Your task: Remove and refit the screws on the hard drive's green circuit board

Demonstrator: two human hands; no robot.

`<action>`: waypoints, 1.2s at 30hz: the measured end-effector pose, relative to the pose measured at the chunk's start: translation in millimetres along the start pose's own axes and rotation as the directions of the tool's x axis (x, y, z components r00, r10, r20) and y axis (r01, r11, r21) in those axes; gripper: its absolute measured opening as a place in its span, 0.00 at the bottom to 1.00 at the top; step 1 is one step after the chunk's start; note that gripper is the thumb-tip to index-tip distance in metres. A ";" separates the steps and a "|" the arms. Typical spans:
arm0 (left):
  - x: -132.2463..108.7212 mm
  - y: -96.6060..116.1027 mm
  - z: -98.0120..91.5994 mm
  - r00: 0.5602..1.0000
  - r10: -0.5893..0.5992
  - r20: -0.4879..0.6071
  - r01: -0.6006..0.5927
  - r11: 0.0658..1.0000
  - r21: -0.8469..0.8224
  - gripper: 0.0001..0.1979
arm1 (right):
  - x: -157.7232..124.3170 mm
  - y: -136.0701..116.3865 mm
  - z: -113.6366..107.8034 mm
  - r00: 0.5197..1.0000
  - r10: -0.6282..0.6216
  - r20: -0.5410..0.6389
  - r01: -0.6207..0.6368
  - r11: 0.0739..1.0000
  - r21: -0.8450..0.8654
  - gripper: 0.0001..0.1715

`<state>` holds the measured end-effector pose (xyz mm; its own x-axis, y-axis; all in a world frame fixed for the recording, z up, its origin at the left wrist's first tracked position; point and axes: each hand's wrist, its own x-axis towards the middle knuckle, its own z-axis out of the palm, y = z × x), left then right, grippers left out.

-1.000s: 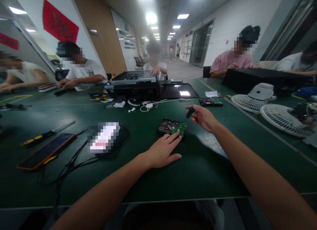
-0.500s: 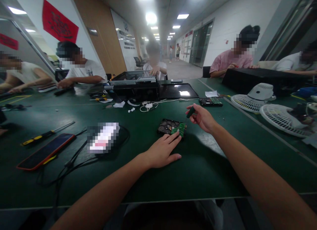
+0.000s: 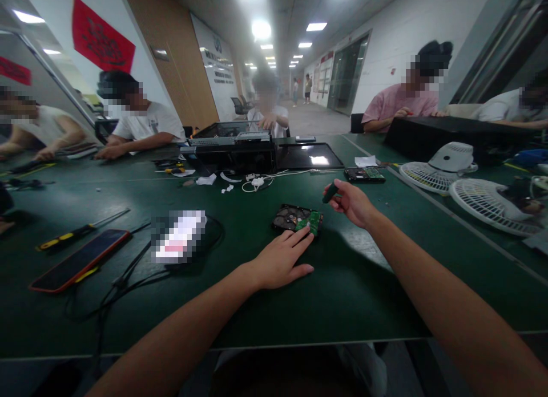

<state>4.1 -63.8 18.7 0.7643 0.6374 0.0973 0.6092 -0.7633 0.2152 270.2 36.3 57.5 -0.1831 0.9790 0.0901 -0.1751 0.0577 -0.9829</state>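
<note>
No text could be read with certainty anywhere in view. The red banner (image 3: pixel 103 42) on the wall at ten o'clock bore dark characters, too blurred to make out. A smaller red sign (image 3: pixel 15 71) at nine o'clock showed marks just as unclear. The white wall panel (image 3: pixel 218 60) toward eleven o'clock carried a round emblem and what seemed to be lines of blue lettering, illegible. The hard drive (image 3: pixel 297 219) showed no readable label.
</note>
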 end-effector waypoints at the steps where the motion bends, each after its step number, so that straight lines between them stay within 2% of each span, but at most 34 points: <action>1: 0.0 0.2 -0.4 1.000 -0.004 0.003 0.004 1.000 -0.002 0.40 | -0.3 -0.4 0.7 1.000 -0.003 -0.009 0.003 1.000 -0.010 0.18; 9: 0.1 1.1 -1.6 1.000 0.002 0.000 -0.002 1.000 -0.002 0.40 | -5.0 -7.7 4.8 0.999 -0.042 -0.030 0.040 0.998 -0.056 0.17; 13: -0.1 0.5 -1.3 1.000 0.005 0.002 -0.005 1.000 0.002 0.39 | -4.7 -8.6 3.8 1.000 -0.012 -0.008 0.012 0.998 -0.054 0.20; 20: 0.2 -0.3 -0.8 1.000 0.005 0.010 -0.005 1.000 0.002 0.40 | -2.8 -4.3 1.4 0.998 0.017 0.057 -0.022 0.997 0.078 0.22; 26: 0.1 0.3 -0.7 1.000 0.004 0.008 -0.004 1.000 0.016 0.40 | -3.1 -4.6 2.1 0.999 0.038 0.016 -0.038 0.999 0.014 0.20; 36: -0.3 -0.7 -0.1 1.000 0.006 0.001 -0.006 1.000 0.007 0.40 | -0.4 -4.0 2.2 0.999 -0.024 -0.026 0.023 1.000 -0.020 0.17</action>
<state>3.5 -63.4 18.6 0.7680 0.6330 0.0978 0.6063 -0.7677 0.2077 268.9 35.3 61.7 -0.1533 0.9821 0.1090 -0.1597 0.0842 -0.9836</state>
